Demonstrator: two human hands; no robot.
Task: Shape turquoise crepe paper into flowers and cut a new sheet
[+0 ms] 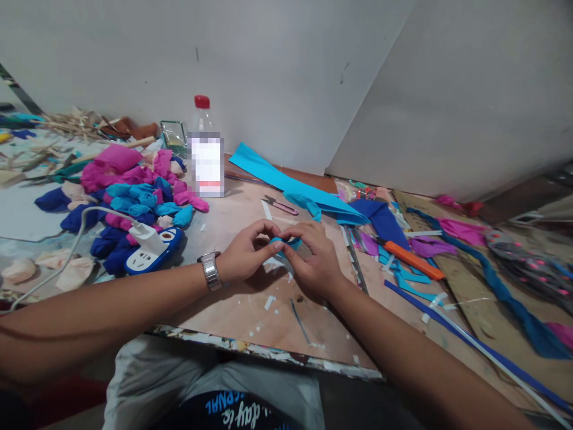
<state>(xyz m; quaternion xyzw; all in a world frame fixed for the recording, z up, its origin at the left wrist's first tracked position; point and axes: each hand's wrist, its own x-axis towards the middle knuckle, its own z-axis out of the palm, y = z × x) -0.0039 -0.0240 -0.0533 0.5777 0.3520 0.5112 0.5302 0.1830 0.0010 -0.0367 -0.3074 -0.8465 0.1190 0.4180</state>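
One blue piece in my fingers, a heap of bundles beside me

I had my left hand [244,255] and right hand [317,258] close together, the fingers of both pinched on a small blue piece [293,243] above the table [250,304]; its shape looked unfinished. To my left, many colored bundles [143,196] lay gathered up, seemingly done. Beyond my hands, a wide blue strip [268,172] lay largely flat near the snips [283,206], apparently not yet worked. How many pieces were left, I could not tell.
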